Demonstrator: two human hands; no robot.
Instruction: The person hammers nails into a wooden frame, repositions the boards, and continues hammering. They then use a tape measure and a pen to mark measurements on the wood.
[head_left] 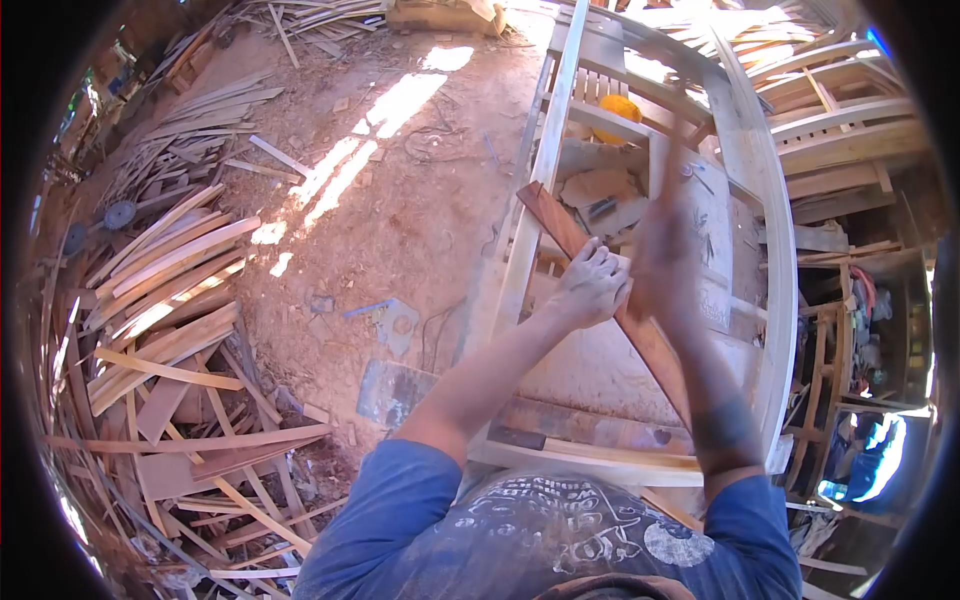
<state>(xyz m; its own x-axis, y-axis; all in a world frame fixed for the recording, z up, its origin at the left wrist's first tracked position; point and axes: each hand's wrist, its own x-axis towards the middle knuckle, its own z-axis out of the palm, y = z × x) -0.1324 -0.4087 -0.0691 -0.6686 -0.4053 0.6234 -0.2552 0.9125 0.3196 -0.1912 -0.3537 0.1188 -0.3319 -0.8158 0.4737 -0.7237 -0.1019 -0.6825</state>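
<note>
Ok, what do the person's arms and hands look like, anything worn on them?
Both hands are bare, no gloves. The left hand shows clearly; the right hand is blurred. Short blue sleeves end above the elbows, on a T-shirt with a white print on its dark front. A dark band-like marking circles the right forearm. No watch or rings can be made out.

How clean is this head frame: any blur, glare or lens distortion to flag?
Head view: strong fisheye, with black corners and bowed edges; the right hand is smeared by motion blur, while the left hand on the reddish plank is sharp; sun patches on the dirt floor blow out to white, and the top right is overexposed.
</note>
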